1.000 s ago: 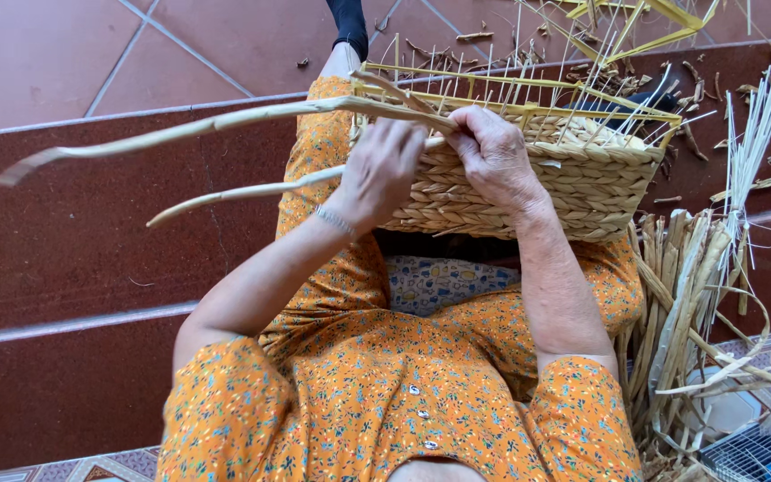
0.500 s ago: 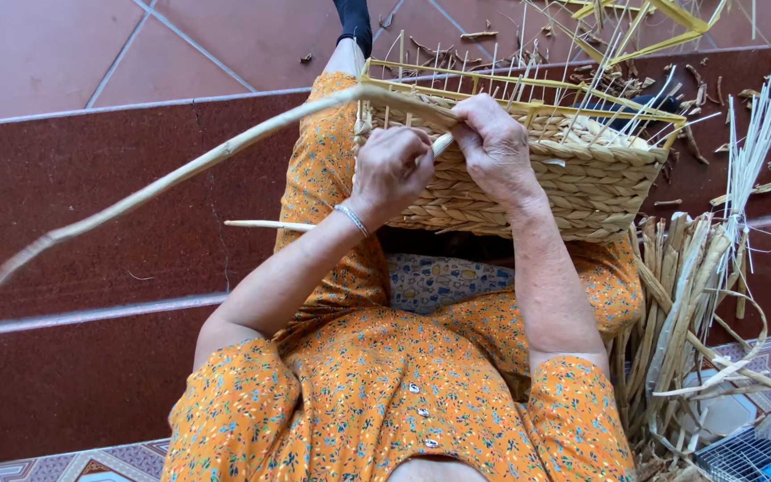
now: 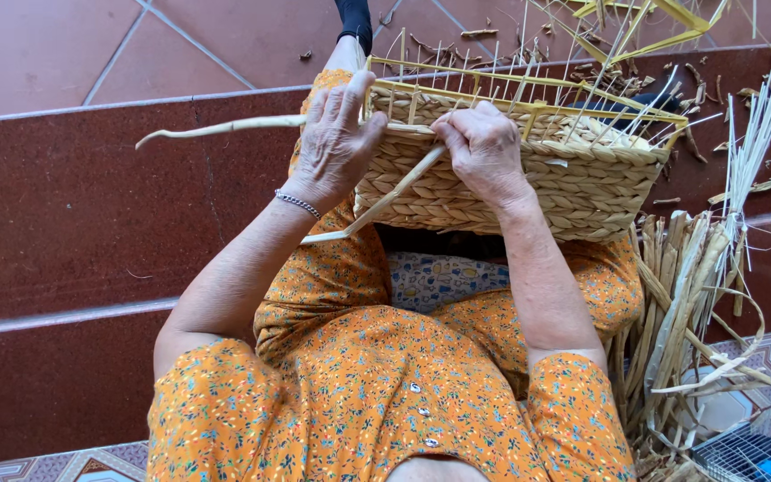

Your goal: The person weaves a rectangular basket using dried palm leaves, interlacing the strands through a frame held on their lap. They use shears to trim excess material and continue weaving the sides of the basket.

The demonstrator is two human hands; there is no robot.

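Observation:
A half-woven straw basket (image 3: 528, 178) rests on my lap, its upright yellow stakes sticking up from the rim. My left hand (image 3: 336, 143) presses against the basket's left corner, fingers spread over the rim, with a long pale straw strand (image 3: 216, 129) running out to the left from under it. My right hand (image 3: 484, 147) is closed at the top edge, pinching a second strand (image 3: 385, 201) that slants down to the lower left. I wear an orange flowered dress (image 3: 385, 393).
I sit on dark red stone steps (image 3: 73, 223) with a red tiled floor beyond. A bundle of dried straw and thin pale reeds (image 3: 698, 277) lies at my right. Loose straw scraps litter the step behind the basket. A wire cage corner (image 3: 747, 455) shows bottom right.
The long strand swung from hanging down left to lying nearly level along the rim. My left hand moved up from the basket's side onto its left corner.

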